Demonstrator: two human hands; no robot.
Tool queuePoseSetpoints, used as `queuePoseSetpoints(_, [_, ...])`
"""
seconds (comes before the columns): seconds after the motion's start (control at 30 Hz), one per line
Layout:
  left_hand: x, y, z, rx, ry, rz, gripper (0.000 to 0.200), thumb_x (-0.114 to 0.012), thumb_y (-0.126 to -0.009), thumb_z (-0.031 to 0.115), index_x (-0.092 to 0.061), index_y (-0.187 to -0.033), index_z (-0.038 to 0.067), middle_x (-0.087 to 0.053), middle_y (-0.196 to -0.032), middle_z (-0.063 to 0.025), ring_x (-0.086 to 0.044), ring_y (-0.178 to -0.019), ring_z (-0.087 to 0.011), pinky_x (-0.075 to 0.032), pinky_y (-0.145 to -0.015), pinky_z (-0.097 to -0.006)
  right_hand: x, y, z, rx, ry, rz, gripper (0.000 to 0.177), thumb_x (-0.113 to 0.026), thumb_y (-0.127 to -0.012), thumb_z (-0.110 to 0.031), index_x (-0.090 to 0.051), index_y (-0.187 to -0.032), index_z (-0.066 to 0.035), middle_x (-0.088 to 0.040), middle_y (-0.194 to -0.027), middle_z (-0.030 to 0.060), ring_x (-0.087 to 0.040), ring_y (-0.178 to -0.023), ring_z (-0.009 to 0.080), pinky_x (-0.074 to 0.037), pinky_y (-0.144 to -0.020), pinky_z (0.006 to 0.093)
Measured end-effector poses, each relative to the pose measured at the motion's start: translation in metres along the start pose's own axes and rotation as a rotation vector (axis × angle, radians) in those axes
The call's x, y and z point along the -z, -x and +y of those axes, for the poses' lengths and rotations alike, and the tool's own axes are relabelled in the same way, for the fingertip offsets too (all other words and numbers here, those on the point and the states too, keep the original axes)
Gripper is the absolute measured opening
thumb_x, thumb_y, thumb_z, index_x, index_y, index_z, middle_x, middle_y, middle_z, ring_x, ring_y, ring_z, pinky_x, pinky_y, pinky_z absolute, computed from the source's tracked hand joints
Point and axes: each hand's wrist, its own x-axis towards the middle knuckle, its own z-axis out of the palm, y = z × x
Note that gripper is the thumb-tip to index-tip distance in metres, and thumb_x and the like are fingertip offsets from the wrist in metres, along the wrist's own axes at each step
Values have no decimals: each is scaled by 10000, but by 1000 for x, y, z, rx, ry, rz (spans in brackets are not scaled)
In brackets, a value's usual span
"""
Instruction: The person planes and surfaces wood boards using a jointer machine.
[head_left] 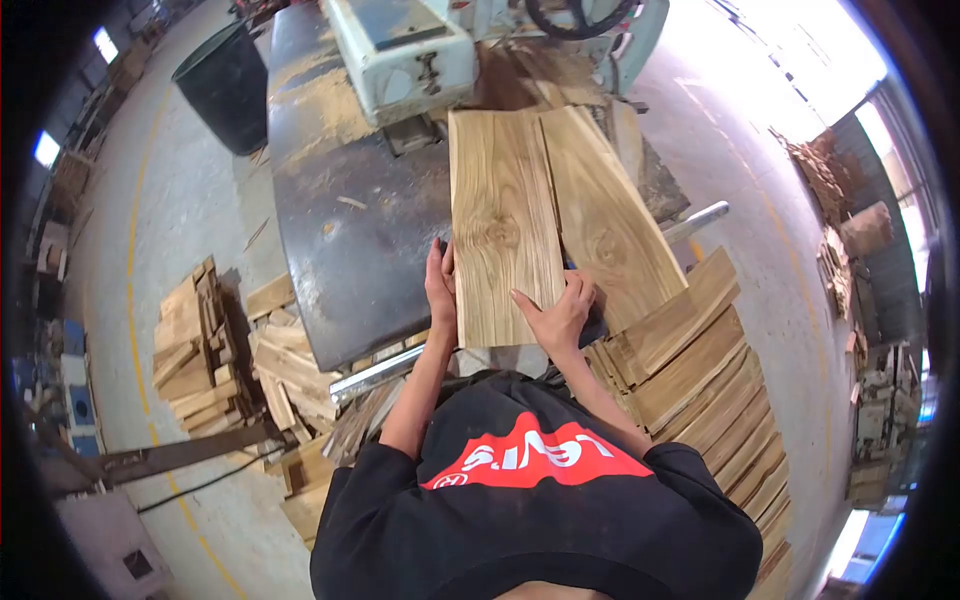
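A wide wooden board with dark grain and a knot lies lengthwise in front of me, its far end at the woodworking machine. My left hand grips its left edge near the close end. On the other side, my right hand holds the right edge, thumb over the top face and fingers along the side. Both palms' undersides are hidden. Just right of it, and partly separated by a dark gap, rests a second wooden board, angled to the right.
The woodworking machine has a dark metal table dusted with sawdust. Stacked boards stand at my right, with wood offcuts on the left. A black bin is at the far left; a metal bar crosses before me.
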Motion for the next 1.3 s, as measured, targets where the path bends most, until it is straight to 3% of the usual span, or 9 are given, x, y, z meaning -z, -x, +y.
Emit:
queuePoseSetpoints(0.03, [-9,10,31,255,512,16,551,-598,-1112,302,-497,-1560,-3,-622,-1483,-135,-653,-1290,-252,-534,-1069,-357,-4,4,-9,13,-43,-13,937,-983,-687,-491,-511,-1302,35,-513,-1304,231,-513,-1239,439,-416,-1085,555])
queuePoseSetpoints(0.13, [47,16,46,422,349,-11,411,-636,-1068,223,-625,-1420,13,-718,-1305,-103,-710,-1155,-242,-561,-1007,-352,-4,16,-30,71,-159,-158,895,-967,-734,-451,-520,-1322,56,-505,-1312,238,-514,-1237,445,-434,-1075,539])
queuePoseSetpoints(0.43, [33,97,177,114,-168,221,400,-529,-1120,241,-625,-1406,-22,-742,-1252,-101,-711,-1157,-223,-555,-1040,-383,-34,26,-78,458,-525,-758,721,-836,-898,-488,-630,-1273,92,-598,-1302,252,-640,-1137,442,-527,-1000,503])
queuePoseSetpoints(0.6, [29,95,171,-1,-625,88,621,-340,-1189,440,-485,-1583,-17,-569,-1547,-177,-540,-1441,-305,-441,-1183,-422,13,-11,-100,-68,-1283,-1343,807,-816,-974,-325,-446,-1601,23,-644,-1467,176,-599,-1355,187,-496,-1113,368])
queuePoseSetpoints(0.73, [-6,98,159,-129,-619,-374,773,-512,-1101,536,-381,-1668,27,-232,-1753,-294,-250,-1633,-400,-286,-1289,-448,62,-45,-104,179,-842,-1103,791,-754,-1004,-150,-344,-1659,20,-635,-1500,152,-614,-1321,165,-494,-1112,340])
queuePoseSetpoints(0.8, [-11,96,159,1,-935,-383,1252,-891,-733,637,-337,-1693,54,-104,-1749,-371,-142,-1635,-513,-211,-1307,-561,39,-37,-70,-166,-896,-1026,804,-693,-1007,-29,-277,-1694,4,-668,-1456,153,-636,-1262,148,-513,-1075,326])
queuePoseSetpoints(0.93, [24,106,122,-127,-1787,-248,1771,-990,-329,734,-147,-1731,55,-33,-1719,-430,49,-1605,-609,-76,-1284,-693,-20,-12,-20,-199,-909,-865,815,-631,-1001,22,-243,-1715,-48,-679,-1458,188,-659,-1220,149,-518,-1055,312])
queuePoseSetpoints(1.07, [51,100,104,-95,-1713,-237,1774,-992,-347,733,-132,-1707,-13,-53,-1689,-472,0,-1601,-620,-79,-1286,-683,-44,3,-23,-288,-710,-726,759,-681,-957,-39,-394,-1660,-26,-625,-1467,280,-667,-1294,306,-509,-1093,401])
queuePoseSetpoints(1.3, [43,89,73,-334,-1624,-334,1633,-988,-443,668,-183,-1702,11,-90,-1671,-490,-41,-1596,-627,-92,-1287,-680,12,-7,-73,353,-220,-519,576,-717,-977,-207,-567,-1464,61,-408,-1620,293,-370,-1538,461,-345,-1258,526])
